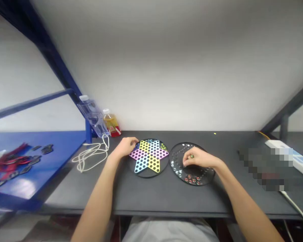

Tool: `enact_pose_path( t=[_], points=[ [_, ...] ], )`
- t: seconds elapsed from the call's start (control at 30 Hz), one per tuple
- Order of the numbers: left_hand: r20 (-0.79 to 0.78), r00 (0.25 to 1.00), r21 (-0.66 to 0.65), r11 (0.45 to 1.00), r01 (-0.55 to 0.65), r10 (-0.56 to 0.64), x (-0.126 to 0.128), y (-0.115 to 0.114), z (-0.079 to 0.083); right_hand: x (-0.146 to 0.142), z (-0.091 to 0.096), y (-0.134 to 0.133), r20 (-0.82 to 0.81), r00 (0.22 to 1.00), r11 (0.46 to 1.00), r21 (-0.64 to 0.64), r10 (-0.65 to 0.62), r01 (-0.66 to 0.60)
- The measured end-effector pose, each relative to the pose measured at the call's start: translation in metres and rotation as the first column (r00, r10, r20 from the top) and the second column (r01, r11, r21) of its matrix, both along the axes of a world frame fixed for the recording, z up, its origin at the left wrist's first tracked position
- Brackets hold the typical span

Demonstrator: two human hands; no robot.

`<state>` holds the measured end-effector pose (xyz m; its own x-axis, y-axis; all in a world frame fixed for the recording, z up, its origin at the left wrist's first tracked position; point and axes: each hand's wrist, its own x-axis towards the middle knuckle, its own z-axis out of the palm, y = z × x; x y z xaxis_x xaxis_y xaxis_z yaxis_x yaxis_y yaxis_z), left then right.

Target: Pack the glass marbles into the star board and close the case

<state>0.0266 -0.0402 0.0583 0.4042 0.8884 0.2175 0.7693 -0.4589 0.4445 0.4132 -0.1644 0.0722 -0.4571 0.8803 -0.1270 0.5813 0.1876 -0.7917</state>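
Note:
A round black Chinese checkers board point(148, 157) lies on the desk with a pastel six-pointed star of holes. Colored marbles point(163, 146) sit in its rim pockets. At its upper left edge is my left hand point(127, 146), fingers curled over the rim. To the right is a round black tray point(175, 151) with white marbles point(178, 172) and red marbles point(193, 180). Over this tray my right hand point(197, 157) is closed in a pinch, fingertips low near its middle. Something small and green shows at those fingers; I cannot tell what it is.
Behind my left hand stand a clear bottle point(94, 117) and a yellow drink bottle point(111, 123). A coiled white cable point(92, 156) lies left. On the right are a white box point(299, 161) and a blurred patch. A blue table point(63, 144) holds red and black items.

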Motion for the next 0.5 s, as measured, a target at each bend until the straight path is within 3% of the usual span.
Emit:
enact_pose_path(
  t=[0.1, 0.17, 0.23, 0.3, 0.37, 0.43, 0.5],
  points=[
    [-0.061, 0.998, -0.116, 0.993, -0.025, 0.018, -0.011, -0.006, 0.008, 0.007, -0.006, 0.006, -0.295, 0.938, 0.980, -0.139, -0.181, 0.145],
    [-0.074, 0.997, -0.214, 0.976, -0.049, 0.034, -0.019, -0.010, 0.011, 0.009, -0.011, 0.011, -0.513, 0.799, 0.943, -0.271, -0.312, 0.194],
    [-0.072, 0.988, -0.227, 0.963, -0.147, 0.134, -0.026, -0.011, 0.012, 0.011, -0.017, 0.017, -0.682, 0.610, 0.913, -0.346, -0.402, 0.216],
    [-0.091, 0.968, -0.173, 0.954, -0.245, 0.232, -0.028, -0.009, 0.013, 0.013, -0.022, 0.023, -0.773, 0.448, 0.893, -0.381, -0.449, 0.238],
    [-0.101, 0.954, -0.040, 0.957, -0.287, 0.282, -0.024, -0.005, 0.013, 0.015, -0.025, 0.028, -0.808, 0.346, 0.876, -0.404, -0.477, 0.264],
    [-0.086, 0.952, 0.094, 0.953, -0.287, 0.295, -0.017, -0.001, 0.010, 0.018, -0.028, 0.031, -0.821, 0.286, 0.862, -0.418, -0.494, 0.286],
    [-0.054, 0.956, 0.148, 0.949, -0.279, 0.289, -0.009, 0.002, 0.005, 0.018, -0.030, 0.031, -0.829, 0.253, 0.855, -0.424, -0.499, 0.299]
  ],
)
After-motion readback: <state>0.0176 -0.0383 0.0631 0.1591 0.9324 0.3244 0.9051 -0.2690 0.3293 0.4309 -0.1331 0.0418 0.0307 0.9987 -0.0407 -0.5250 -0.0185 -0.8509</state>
